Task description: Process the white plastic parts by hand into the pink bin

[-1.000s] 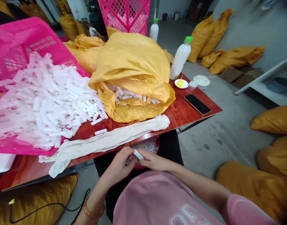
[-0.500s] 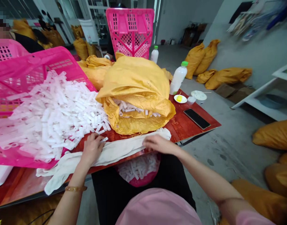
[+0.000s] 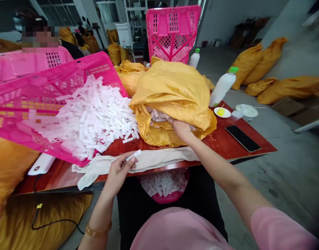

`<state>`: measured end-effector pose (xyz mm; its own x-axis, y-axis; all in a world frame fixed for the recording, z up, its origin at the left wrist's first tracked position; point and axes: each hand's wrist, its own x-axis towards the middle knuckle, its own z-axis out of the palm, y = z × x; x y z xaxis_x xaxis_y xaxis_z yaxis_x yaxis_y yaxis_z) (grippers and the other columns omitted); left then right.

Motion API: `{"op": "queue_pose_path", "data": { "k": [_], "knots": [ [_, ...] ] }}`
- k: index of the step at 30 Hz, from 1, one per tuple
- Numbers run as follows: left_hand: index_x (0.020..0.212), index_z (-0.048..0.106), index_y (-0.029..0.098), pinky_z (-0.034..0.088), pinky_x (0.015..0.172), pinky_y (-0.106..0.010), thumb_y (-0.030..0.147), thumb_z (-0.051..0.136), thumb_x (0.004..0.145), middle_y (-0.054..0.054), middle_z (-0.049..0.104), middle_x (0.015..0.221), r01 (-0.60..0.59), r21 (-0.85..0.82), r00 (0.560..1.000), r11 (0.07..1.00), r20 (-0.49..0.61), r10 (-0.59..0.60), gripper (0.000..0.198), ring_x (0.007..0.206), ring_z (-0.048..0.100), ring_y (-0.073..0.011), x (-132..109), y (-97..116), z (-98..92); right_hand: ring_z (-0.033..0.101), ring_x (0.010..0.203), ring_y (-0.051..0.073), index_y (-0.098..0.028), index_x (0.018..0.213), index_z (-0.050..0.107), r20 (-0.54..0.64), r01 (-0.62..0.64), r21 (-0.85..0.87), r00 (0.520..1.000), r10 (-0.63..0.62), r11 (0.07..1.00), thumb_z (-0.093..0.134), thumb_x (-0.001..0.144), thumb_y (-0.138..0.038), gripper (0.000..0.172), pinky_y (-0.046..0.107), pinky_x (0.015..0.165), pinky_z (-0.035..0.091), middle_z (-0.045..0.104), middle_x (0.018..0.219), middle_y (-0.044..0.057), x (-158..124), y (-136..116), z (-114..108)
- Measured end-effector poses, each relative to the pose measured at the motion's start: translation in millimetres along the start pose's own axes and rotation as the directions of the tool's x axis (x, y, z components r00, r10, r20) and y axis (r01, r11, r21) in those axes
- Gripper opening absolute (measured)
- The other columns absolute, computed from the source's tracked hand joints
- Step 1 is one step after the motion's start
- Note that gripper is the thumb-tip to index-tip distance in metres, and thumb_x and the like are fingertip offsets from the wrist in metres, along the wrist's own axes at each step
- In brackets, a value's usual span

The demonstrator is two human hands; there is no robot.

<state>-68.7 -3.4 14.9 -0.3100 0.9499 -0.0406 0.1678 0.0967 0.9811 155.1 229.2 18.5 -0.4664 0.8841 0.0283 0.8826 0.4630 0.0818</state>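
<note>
Between thumb and fingers, my left hand (image 3: 123, 166) pinches a small white plastic tube (image 3: 133, 155) with a dark mark, above a rolled white cloth (image 3: 156, 159) along the table's front edge. My right hand (image 3: 182, 130) reaches into the mouth of a yellow woven sack (image 3: 175, 86), where similar white tubes (image 3: 159, 116) show. Its fingertips are hidden inside, so I cannot see whether they hold anything. Left of the sack, a large heap of white tubes (image 3: 97, 118) spills from a tipped pink crate (image 3: 52, 83). More tubes fill a pink container (image 3: 166, 198) under the table edge.
On the red table (image 3: 242, 149) at right lie a phone (image 3: 242, 138), a small dish (image 3: 222, 112) with something yellow, and a green-capped bottle (image 3: 224, 86). Another pink crate (image 3: 172, 31) stands behind. A person (image 3: 42, 38) is at far left; yellow sacks (image 3: 268, 66) rest on the floor.
My left hand has lifted a white tube off the table area. My right hand has moved from the white cloth into the sack's mouth. The view has swung left.
</note>
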Motion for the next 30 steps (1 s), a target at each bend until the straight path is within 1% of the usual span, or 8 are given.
{"op": "queue_pose_path", "data": {
  "k": [4, 7, 9, 14, 17, 22, 26, 30],
  "knots": [
    [0.101, 0.068, 0.013, 0.049, 0.062, -0.025, 0.051, 0.065, 0.090, -0.004, 0.070, 0.080, 0.072, -0.181, 0.996, 0.981, 0.067, -0.061, 0.039, 0.064, 0.060, -0.0135, 3, -2, 22.9, 0.068, 0.086, 0.026, -0.005, 0.124, 0.051, 0.002, -0.007, 0.320, 1.000, 0.007, 0.948, 0.046, 0.098, -0.020, 0.030, 0.033, 0.077, 0.051, 0.070, 0.097, 0.017, -68, 2, 8],
    [0.102, 0.070, 0.014, 0.045, 0.061, -0.024, 0.051, 0.067, 0.089, -0.003, 0.068, 0.077, 0.010, -0.068, 1.000, 0.998, 0.023, -0.009, 0.039, 0.064, 0.057, -0.0126, 3, 2, 44.4, 0.063, 0.085, 0.020, -0.014, 0.108, 0.056, -0.045, 0.175, 0.773, 0.974, -0.223, 0.609, 0.047, 0.095, -0.018, 0.015, 0.029, 0.080, 0.047, 0.067, 0.097, 0.008, -119, -13, 16],
    [0.109, 0.071, 0.016, 0.042, 0.059, -0.023, 0.049, 0.067, 0.090, -0.001, 0.067, 0.078, -0.088, 0.097, 0.995, 0.991, -0.037, 0.092, 0.038, 0.063, 0.053, -0.0116, -1, 7, 55.2, 0.060, 0.086, 0.018, -0.017, 0.101, 0.058, -0.095, 0.229, 0.876, 0.945, -0.314, 0.424, 0.049, 0.096, -0.020, 0.011, 0.028, 0.082, 0.045, 0.066, 0.096, 0.005, -142, -24, 19],
    [0.105, 0.071, 0.018, 0.040, 0.055, -0.022, 0.041, 0.067, 0.091, 0.001, 0.067, 0.076, -0.306, 0.331, 0.947, 0.893, 0.008, 0.322, 0.028, 0.056, 0.049, -0.0103, -20, 20, 66.3, 0.056, 0.079, 0.015, -0.017, 0.099, 0.061, -0.105, 0.202, 0.939, 0.939, -0.327, 0.278, 0.053, 0.100, -0.027, 0.013, 0.025, 0.077, 0.042, 0.063, 0.088, 0.000, -160, -33, 18],
    [0.103, 0.073, 0.018, 0.042, 0.055, -0.022, 0.040, 0.064, 0.093, 0.001, 0.067, 0.071, -0.364, 0.383, 0.928, 0.849, 0.072, 0.366, 0.026, 0.053, 0.049, -0.0106, -28, 24, 65.7, 0.056, 0.076, 0.015, -0.017, 0.100, 0.061, -0.127, 0.243, 0.920, 0.926, -0.355, 0.306, 0.052, 0.100, -0.025, 0.012, 0.024, 0.073, 0.042, 0.062, 0.087, 0.000, -161, -33, 20],
    [0.100, 0.074, 0.019, 0.042, 0.053, -0.022, 0.043, 0.060, 0.095, 0.002, 0.064, 0.063, -0.276, 0.377, 0.954, 0.884, 0.218, 0.205, 0.028, 0.050, 0.051, -0.0110, -30, 23, 68.6, 0.057, 0.091, 0.023, -0.015, 0.112, 0.060, -0.268, 0.420, 0.608, 0.907, -0.324, 0.674, 0.051, 0.097, -0.014, 0.017, 0.033, 0.082, 0.043, 0.063, 0.099, 0.010, -168, -47, 23],
    [0.124, 0.061, 0.020, 0.042, 0.054, -0.021, 0.042, 0.064, 0.093, 0.005, 0.061, 0.064, -0.184, 0.238, 0.980, 0.954, 0.116, 0.160, 0.038, 0.056, 0.056, -0.0120, -27, 15, 71.4, 0.060, 0.093, 0.021, -0.017, 0.111, 0.058, -0.263, 0.421, 0.715, 0.902, -0.343, 0.558, 0.047, 0.104, -0.026, 0.016, 0.031, 0.083, 0.045, 0.064, 0.102, 0.008, -172, -52, 16],
    [0.102, 0.065, 0.019, 0.043, 0.059, -0.021, 0.039, 0.066, 0.092, 0.001, 0.066, 0.074, -0.267, 0.187, 0.961, 0.945, 0.129, 0.245, 0.022, 0.063, 0.058, -0.0120, -26, 14, 62.5, 0.061, 0.083, 0.016, -0.018, 0.109, 0.059, -0.185, 0.339, 0.861, 0.903, -0.388, 0.378, 0.051, 0.104, -0.030, 0.015, 0.025, 0.075, 0.044, 0.065, 0.094, 0.002, -174, -42, 8]
  ]
}}
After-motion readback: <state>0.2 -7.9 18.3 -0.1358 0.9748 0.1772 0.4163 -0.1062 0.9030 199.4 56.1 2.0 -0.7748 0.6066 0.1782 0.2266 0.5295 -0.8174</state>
